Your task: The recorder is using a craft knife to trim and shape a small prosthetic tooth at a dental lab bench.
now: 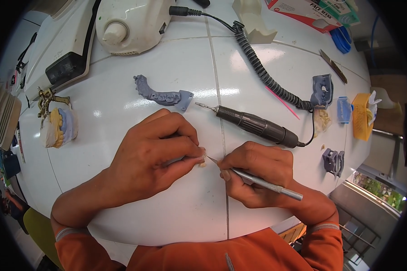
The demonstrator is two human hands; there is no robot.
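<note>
Between its thumb and fingertips, my left hand (pixel 149 156) pinches a small pale, tooth-coloured dental piece (pixel 203 163), mostly covered by the fingers. My right hand (pixel 260 174) grips a slim metal craft knife (pixel 280 188) like a pen, its handle slanting down to the right. The pointed tip is at the dental piece; whether it touches cannot be made out. Just beyond my hands lie a grey arch-shaped dental model (pixel 160 96) and a dark rotary handpiece (pixel 257 126) with a metal bur pointing left.
A coiled cable (pixel 267 67) runs to the handpiece. A white control unit (pixel 129 27) stands at the back. At left is a plaster model on a brass articulator (pixel 61 124). Grey models (pixel 322 91), a yellow basket (pixel 362 116), another knife (pixel 333 66) and a mask box (pixel 305 16) line the right.
</note>
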